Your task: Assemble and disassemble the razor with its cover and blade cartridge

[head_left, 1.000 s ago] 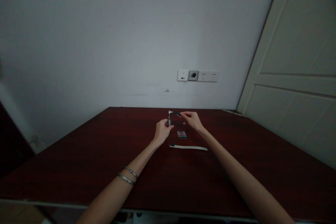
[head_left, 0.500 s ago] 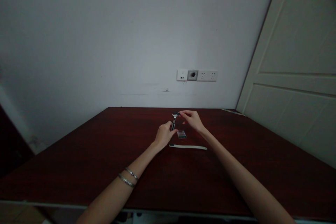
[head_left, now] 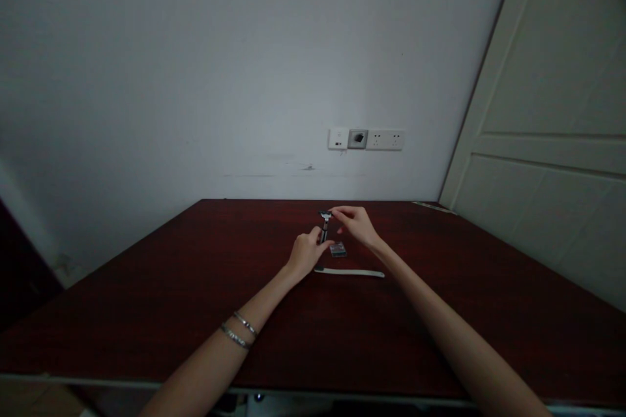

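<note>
My left hand is closed around the handle of a razor, which stands upright with its wide dark head at the top. My right hand pinches the right end of that head between thumb and fingertips. Just below the hands, a small clear plastic case lies on the table; its contents are too small to make out. Nearer to me lies a long, thin white strip with a dark left end, possibly a toothbrush.
The dark red wooden table reaches back to a pale wall. Sockets and a switch plate are set in the wall behind it. A whitish panelled door stands along the right side. Two bracelets circle my left forearm.
The razor head has tilted slightly to the left, and the fingertips of my right hand have shifted a little left with it. The case and the white strip lie where they were.
</note>
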A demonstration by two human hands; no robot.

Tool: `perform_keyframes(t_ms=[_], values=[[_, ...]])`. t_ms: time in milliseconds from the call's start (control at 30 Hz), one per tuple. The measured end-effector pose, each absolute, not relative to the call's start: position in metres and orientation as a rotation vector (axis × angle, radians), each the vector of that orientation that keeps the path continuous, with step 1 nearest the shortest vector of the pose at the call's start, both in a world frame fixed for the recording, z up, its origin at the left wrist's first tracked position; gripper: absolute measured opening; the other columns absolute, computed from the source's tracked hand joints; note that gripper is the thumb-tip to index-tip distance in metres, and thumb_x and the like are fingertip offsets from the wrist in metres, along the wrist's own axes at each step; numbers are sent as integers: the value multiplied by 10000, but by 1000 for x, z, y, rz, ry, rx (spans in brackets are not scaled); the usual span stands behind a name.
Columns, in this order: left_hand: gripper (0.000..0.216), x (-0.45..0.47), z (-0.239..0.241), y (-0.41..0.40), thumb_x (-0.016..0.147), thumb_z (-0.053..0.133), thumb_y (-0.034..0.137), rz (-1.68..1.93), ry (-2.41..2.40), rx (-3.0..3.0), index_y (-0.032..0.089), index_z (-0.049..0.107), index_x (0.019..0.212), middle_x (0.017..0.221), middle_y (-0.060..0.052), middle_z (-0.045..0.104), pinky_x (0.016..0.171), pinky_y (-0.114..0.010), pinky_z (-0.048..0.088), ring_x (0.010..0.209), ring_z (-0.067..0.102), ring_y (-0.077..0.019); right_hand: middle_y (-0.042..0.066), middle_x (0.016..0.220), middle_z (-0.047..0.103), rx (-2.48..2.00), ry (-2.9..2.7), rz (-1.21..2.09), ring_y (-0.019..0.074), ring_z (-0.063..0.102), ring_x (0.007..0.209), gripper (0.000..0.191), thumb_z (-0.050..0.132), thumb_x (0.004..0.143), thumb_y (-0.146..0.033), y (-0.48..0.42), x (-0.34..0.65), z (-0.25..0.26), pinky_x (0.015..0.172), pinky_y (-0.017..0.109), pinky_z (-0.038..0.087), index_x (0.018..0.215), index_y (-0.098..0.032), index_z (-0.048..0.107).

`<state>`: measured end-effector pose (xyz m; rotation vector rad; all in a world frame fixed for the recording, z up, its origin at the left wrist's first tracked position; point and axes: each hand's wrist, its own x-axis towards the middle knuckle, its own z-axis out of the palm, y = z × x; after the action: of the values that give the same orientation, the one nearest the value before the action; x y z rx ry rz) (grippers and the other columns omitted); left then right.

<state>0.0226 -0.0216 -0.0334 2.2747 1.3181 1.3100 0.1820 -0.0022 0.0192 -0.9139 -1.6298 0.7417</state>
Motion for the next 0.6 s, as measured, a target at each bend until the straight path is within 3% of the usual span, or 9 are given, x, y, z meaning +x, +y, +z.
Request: perform_keyframes(t_ms=[600], values=[[251, 21, -36, -19, 790, 561, 414, 1315, 1319, 2329, 166, 578, 754, 588, 1, 569, 520, -200, 311, 507, 492, -110, 70, 818, 684, -900, -1698, 762, 75, 521, 386, 323, 566, 747, -411, -7, 183, 22, 379, 203, 422, 836, -123, 682]])
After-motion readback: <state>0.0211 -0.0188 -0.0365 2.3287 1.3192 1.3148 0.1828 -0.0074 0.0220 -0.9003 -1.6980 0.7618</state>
